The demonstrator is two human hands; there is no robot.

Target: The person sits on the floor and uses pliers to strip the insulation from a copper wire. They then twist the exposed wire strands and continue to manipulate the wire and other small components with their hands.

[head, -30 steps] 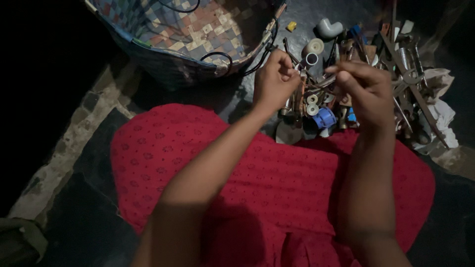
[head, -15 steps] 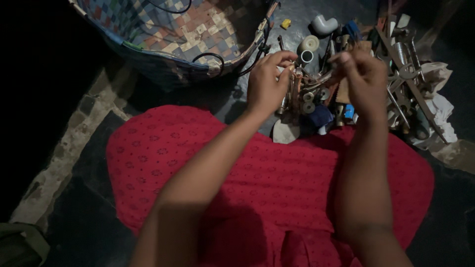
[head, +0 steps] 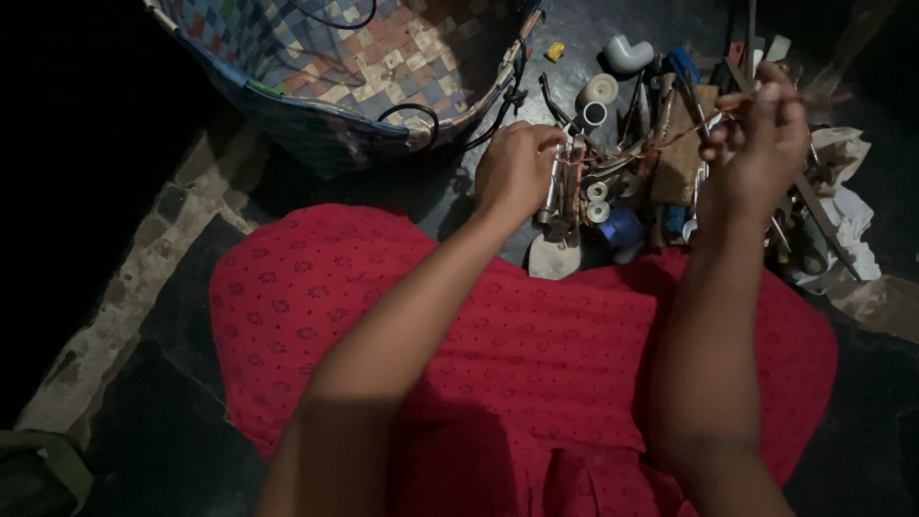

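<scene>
Mid-untangling, by the look of it: left hand (head: 517,172) and right hand (head: 761,144) both pinching a thin wire (head: 651,148) stretched over the scrap pile (head: 622,206); next, probably a steady pull apart.

No packages, labels, signs or screens show anywhere in this view, from the twelve o'clock edge down to the six o'clock edge.
</scene>
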